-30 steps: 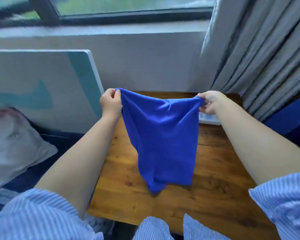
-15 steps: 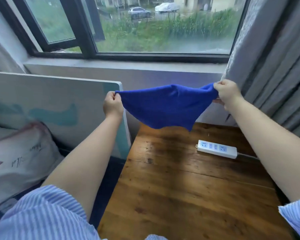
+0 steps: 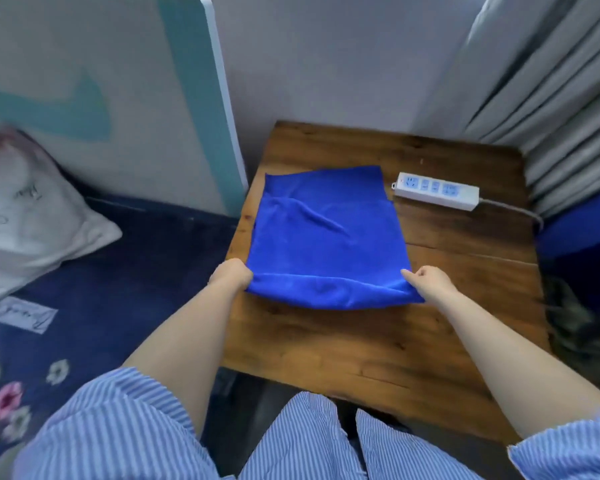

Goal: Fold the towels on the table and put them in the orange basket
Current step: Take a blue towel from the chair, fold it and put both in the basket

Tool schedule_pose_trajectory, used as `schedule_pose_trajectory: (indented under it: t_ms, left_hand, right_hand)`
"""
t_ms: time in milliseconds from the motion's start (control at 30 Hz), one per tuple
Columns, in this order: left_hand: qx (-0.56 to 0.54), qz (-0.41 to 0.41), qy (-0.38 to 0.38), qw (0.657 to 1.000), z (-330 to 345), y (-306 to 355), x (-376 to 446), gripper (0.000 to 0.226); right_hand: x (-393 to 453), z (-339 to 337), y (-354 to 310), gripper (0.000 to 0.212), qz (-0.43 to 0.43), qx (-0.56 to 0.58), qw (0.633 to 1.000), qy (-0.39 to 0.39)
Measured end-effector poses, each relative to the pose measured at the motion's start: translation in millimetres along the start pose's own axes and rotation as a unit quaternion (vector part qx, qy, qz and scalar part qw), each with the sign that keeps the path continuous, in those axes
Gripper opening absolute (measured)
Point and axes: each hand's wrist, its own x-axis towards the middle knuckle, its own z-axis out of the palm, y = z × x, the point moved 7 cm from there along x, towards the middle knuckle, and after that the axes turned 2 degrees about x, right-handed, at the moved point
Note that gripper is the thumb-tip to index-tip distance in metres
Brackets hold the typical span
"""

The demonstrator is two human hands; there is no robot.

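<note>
Both hands, left hand [image 3: 231, 274] and right hand [image 3: 430, 280], pinch the blue towel's [image 3: 326, 233] near corners; it lies spread on the table [image 3: 378, 344], unfolded; no basket in view.

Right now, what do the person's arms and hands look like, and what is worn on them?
Both forearms are bare from above the elbow down. The left hand and right hand are bare too: no gloves, rings, watch or bracelet show. Each upper arm ends in a short, loose sleeve of blue-and-white pinstriped cloth: the left sleeve, the right sleeve.
</note>
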Motion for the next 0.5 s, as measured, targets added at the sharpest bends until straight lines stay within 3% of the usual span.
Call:
schedule_pose_trajectory:
  t_ms: [267,400,500]
  left_hand:
    - [0.124,0.053,-0.119,0.984,76.5,-26.2,-2.6,0.028]
    - [0.161,0.068,-0.177,0.968,103.6,-49.3,-6.7,0.031]
    - [0.178,0.067,-0.219,0.957,120.9,-65.6,-13.2,0.023]
  right_hand:
    - [-12.5,57.6,62.7,0.037,0.048,-0.104,0.992,-0.052]
    - [-25.8,70.0,94.3,0.016,0.111,-0.157,0.978,-0.083]
    - [-37.8,83.1,110.1,0.027,0.138,-0.205,0.953,-0.174]
